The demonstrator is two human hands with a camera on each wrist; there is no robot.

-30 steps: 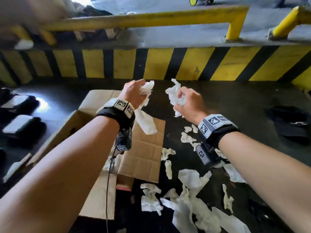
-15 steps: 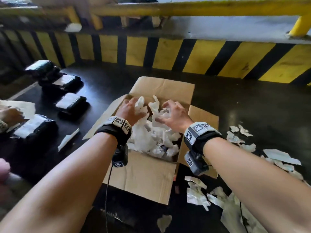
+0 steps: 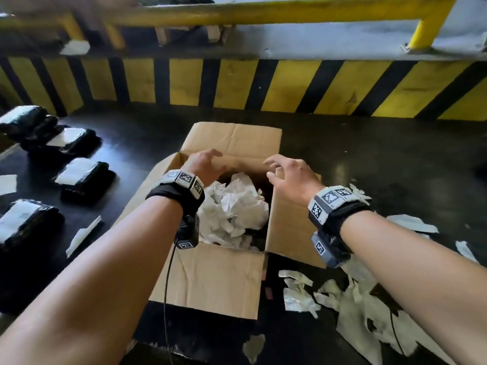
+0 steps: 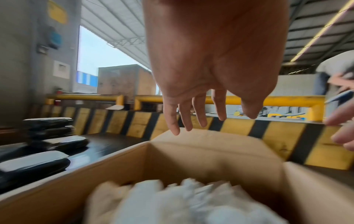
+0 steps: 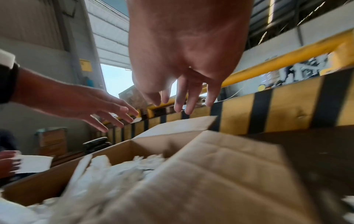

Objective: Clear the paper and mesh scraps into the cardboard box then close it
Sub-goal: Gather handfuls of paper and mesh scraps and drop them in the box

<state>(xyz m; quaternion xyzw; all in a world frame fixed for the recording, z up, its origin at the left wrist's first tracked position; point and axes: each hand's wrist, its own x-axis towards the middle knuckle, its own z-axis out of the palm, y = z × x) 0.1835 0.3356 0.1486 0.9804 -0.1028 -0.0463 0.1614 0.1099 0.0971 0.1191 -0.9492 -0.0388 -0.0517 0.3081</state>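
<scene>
An open cardboard box (image 3: 210, 275) stands on the dark floor with its flaps spread out. Crumpled white paper scraps (image 3: 232, 206) fill it; they show blurred in the left wrist view (image 4: 184, 201) and the right wrist view (image 5: 107, 178). My left hand (image 3: 208, 164) hovers above the box's far left side, fingers spread and empty (image 4: 199, 121). My right hand (image 3: 287, 172) hovers over the far right side, fingers loose and empty (image 5: 184, 104). More white scraps (image 3: 350, 299) lie on the floor right of the box.
Several black wrapped packages (image 3: 81, 177) with white labels lie on the floor at left. A loose paper strip (image 3: 83, 235) lies near them. A yellow-and-black striped curb (image 3: 237, 85) and yellow rail (image 3: 263, 11) run behind. Another person's hand holds paper (image 5: 32, 163) at far left.
Both hands carried scraps to the box, pressed them in, then let go and lifted clear. The scraps now lie inside the box.
</scene>
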